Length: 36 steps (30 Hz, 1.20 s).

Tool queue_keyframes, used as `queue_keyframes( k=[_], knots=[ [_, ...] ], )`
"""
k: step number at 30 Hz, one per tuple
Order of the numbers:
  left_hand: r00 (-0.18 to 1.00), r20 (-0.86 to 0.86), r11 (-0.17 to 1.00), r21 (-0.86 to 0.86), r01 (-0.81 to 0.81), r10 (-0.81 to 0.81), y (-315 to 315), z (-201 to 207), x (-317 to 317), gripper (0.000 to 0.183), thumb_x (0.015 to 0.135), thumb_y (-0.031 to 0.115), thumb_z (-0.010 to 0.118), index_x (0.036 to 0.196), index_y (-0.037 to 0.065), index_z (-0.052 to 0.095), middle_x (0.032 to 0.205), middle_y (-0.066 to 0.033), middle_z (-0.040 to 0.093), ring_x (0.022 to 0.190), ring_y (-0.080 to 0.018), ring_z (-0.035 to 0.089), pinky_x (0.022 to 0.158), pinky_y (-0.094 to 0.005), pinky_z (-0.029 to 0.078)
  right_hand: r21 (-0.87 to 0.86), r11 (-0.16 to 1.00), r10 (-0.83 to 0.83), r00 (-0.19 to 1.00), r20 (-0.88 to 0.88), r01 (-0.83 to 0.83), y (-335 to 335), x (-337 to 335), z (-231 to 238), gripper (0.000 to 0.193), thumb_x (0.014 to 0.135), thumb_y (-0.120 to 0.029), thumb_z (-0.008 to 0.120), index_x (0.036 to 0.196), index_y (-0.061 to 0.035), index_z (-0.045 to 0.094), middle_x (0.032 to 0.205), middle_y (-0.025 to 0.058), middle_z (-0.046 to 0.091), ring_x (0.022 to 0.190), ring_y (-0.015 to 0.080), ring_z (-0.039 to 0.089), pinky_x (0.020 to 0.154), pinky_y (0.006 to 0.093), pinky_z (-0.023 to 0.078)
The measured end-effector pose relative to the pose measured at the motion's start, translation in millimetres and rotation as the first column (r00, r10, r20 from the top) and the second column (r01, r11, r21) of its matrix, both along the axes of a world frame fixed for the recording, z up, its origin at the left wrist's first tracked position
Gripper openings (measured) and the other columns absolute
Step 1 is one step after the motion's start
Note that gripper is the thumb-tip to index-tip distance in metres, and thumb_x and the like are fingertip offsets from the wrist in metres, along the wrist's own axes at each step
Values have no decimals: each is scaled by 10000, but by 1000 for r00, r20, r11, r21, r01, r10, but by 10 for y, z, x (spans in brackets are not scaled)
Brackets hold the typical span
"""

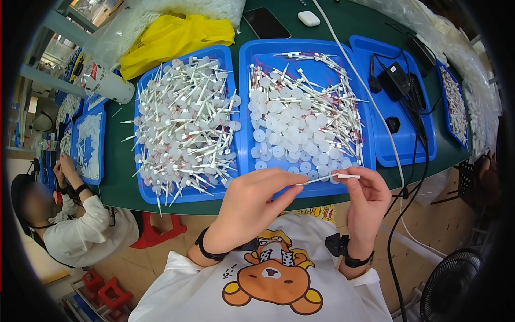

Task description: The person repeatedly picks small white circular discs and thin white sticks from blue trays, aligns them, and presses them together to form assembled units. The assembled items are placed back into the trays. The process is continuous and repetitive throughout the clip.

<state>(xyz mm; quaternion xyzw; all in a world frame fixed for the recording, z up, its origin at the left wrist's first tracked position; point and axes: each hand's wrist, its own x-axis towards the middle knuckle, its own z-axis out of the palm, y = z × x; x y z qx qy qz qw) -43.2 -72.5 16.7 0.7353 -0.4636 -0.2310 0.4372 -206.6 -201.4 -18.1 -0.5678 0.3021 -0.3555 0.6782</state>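
We see the left hand (252,206) pinching a thin rod (316,181) whose other end sits in a white tube (348,176) gripped by the right hand (366,201). Just beyond both hands lies a blue tray (247,107) of white discs and sticks on the green table (118,172). Farther left, past a second tray (147,196), are a yellow bag (171,35) and a white can (104,83) with a red label.

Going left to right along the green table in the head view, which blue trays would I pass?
Small tray of white parts → tray of assembled white sticks → tray of discs and sticks → tray with black power adapter → far-right tray.
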Motion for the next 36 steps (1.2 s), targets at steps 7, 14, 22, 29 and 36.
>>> queue_keyframes(
  k=[7, 14, 22, 29, 36],
  knots=[
    [1000, 18, 999, -45, -13, 14, 16, -29, 12, 135, 839, 53, 713, 973, 66, 728, 841, -77, 690, 676, -220, 646, 549, -301, 507, 12, 999, 53, 998, 25, -53, -20, -20, 29, 176, 906, 63, 609, 1082, 79, 606, 1001, 206, 704, 940, 258, 702, 862, 328, 547],
    [1000, 10, 999, -45, 0, 0, 37, -44, 9, 144, 832, 49, 715, 974, 71, 729, 823, -74, 680, 667, -219, 642, 568, -308, 509, -30, 999, 33, 999, 15, -33, -11, -19, 47, 171, 905, 72, 606, 1076, 78, 609, 1001, 198, 700, 929, 250, 702, 858, 325, 549],
    [1000, -1, 996, -88, -13, 13, 47, -85, 2, 184, 809, 16, 732, 978, 83, 757, 828, -34, 699, 515, -75, 464, 449, -232, 348, -28, 997, 66, 998, -23, -67, -15, -43, 60, 178, 902, 74, 613, 1080, 71, 613, 997, 183, 700, 929, 228, 697, 851, 310, 545],
    [1000, 14, 998, -60, -5, 6, 60, -76, 4, 180, 812, 20, 722, 976, 87, 756, 812, -23, 687, 509, -72, 452, 448, -233, 343, -33, 997, 64, 997, -43, -65, 0, -22, 73, 179, 901, 78, 611, 1080, 73, 613, 993, 184, 701, 923, 223, 698, 846, 308, 546],
    [1000, -18, 997, -72, -16, 15, 59, -82, -9, 171, 807, 29, 723, 963, 90, 757, 792, -19, 676, 496, -71, 434, 443, -233, 330, -10, 997, 80, 996, -35, -81, -13, -50, 59, 192, 892, 98, 613, 1084, 87, 609, 1004, 203, 697, 940, 225, 700, 847, 300, 555]
  ],
)
